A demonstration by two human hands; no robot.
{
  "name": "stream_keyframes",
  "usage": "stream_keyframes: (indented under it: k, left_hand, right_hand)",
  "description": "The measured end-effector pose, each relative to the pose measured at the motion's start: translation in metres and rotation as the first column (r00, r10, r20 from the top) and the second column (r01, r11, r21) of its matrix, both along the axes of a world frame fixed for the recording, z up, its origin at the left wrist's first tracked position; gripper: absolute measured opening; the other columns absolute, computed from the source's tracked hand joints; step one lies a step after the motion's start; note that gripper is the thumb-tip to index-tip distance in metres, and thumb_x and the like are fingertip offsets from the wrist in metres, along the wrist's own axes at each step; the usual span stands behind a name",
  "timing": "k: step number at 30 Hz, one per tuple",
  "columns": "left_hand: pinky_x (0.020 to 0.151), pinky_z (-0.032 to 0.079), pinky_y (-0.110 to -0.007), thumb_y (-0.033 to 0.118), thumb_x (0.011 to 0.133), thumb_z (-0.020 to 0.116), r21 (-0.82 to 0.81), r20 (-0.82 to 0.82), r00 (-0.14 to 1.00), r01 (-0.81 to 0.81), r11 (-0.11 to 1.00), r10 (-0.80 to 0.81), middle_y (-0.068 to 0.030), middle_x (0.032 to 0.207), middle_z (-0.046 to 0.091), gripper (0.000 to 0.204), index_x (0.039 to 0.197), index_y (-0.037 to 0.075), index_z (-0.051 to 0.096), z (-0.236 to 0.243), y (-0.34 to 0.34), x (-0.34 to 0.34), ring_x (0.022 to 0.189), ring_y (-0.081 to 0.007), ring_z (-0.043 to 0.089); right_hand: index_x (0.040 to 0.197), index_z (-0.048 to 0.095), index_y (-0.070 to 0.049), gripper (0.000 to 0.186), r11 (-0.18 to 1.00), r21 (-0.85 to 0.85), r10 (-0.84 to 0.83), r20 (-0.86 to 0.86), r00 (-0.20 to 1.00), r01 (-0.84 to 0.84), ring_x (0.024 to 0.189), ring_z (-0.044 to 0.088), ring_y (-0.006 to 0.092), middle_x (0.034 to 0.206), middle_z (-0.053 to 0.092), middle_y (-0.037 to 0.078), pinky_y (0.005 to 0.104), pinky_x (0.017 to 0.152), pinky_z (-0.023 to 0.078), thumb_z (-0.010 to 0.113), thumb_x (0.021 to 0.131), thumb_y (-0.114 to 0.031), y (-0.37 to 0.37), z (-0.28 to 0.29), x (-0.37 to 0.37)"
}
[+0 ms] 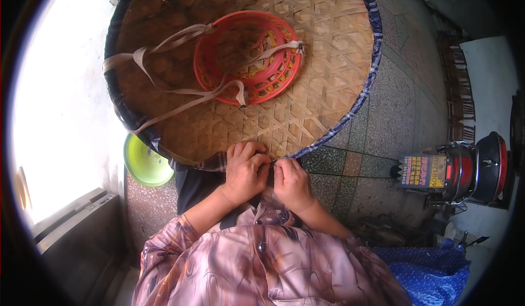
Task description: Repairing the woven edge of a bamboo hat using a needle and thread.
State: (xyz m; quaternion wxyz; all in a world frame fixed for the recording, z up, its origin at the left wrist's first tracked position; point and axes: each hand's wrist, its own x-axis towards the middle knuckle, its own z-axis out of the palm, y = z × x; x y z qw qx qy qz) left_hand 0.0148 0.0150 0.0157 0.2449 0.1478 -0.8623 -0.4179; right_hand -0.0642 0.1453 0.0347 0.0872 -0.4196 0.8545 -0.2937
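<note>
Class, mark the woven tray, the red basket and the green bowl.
Woven tray (334,60), head view: bare weave, right of the basket.
Red basket (210,60), head view: inner wall, left side.
Green bowl (146,161), head view: inside.

The hat (328,49) is rough, matt woven bamboo with a creased cloth binding (375,27), its inner basket (206,60) smooth, faintly glossy plastic with matt fabric straps (139,59), while toward nine o'clock the bowl (145,161) is smooth plastic and toward six the shirt (219,262) is faintly shiny cloth.
</note>
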Motion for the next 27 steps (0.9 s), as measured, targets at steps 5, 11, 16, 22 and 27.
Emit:
stream_keyframes:
  k: [5,11,16,22,27]
  left_hand:
    - [0.083,0.037,-0.039,0.006,0.061,0.067,-0.009,-0.022,1.0,-0.01,1.0,0.009,-0.004,0.093,0.058,0.013,0.073,0.009,0.063,0.003,-0.005,0.002,0.092,-0.0259,0.052]
    - [0.082,0.038,-0.039,0.005,0.06,0.066,-0.007,-0.026,1.0,0.003,1.0,-0.003,-0.0043,0.091,0.057,0.013,0.072,0.009,0.063,0.003,-0.006,0.001,0.091,-0.0257,0.053]
    - [0.081,0.038,-0.039,0.005,0.061,0.066,-0.013,-0.038,0.999,0.004,1.0,-0.004,-0.0037,0.088,0.057,0.012,0.073,0.008,0.064,0.001,-0.006,0.001,0.089,-0.0255,0.053]
    - [0.08,0.038,-0.039,0.005,0.062,0.066,-0.009,-0.059,0.998,0.029,1.0,-0.029,-0.0038,0.085,0.057,0.012,0.073,0.008,0.065,0.001,-0.007,0.006,0.087,-0.0256,0.052]
    - [0.08,0.038,-0.039,0.007,0.065,0.063,-0.076,-0.085,0.996,-0.005,0.997,-0.001,-0.0059,0.086,0.056,0.012,0.077,0.006,0.062,-0.002,-0.002,0.006,0.086,-0.0259,0.052]
  right_hand:
    - [0.082,0.054,-0.003,0.006,0.983,0.178,0.03,0.031,0.999,-0.035,0.068,0.059,0.0356,0.079,0.057,0.016,0.0424,0.059,0.049,0.057,0.082,-0.009,0.001,0.024,-0.001]
    - [0.081,0.054,-0.004,0.007,0.964,0.262,0.051,-0.019,0.999,-0.044,0.065,0.06,0.0358,0.078,0.058,0.015,0.0434,0.058,0.049,0.058,0.081,-0.01,0.001,0.017,-0.001]
    - [0.08,0.053,-0.004,0.008,0.977,0.21,0.044,-0.023,0.999,-0.038,0.066,0.06,0.0364,0.078,0.058,0.016,0.0432,0.057,0.049,0.057,0.081,-0.011,-0.006,0.01,-0.002]
    - [0.08,0.053,-0.004,0.01,0.898,0.405,0.202,-0.036,0.979,-0.17,0.062,0.062,0.0338,0.076,0.06,0.016,0.0425,0.056,0.051,0.056,0.082,-0.013,-0.021,0.042,-0.017]
    - [0.077,0.058,-0.003,0.01,0.9,0.352,0.309,-0.102,0.946,-0.256,0.068,0.065,0.0347,0.075,0.063,0.018,0.0436,0.06,0.052,0.056,0.078,-0.013,-0.046,0.037,-0.036]
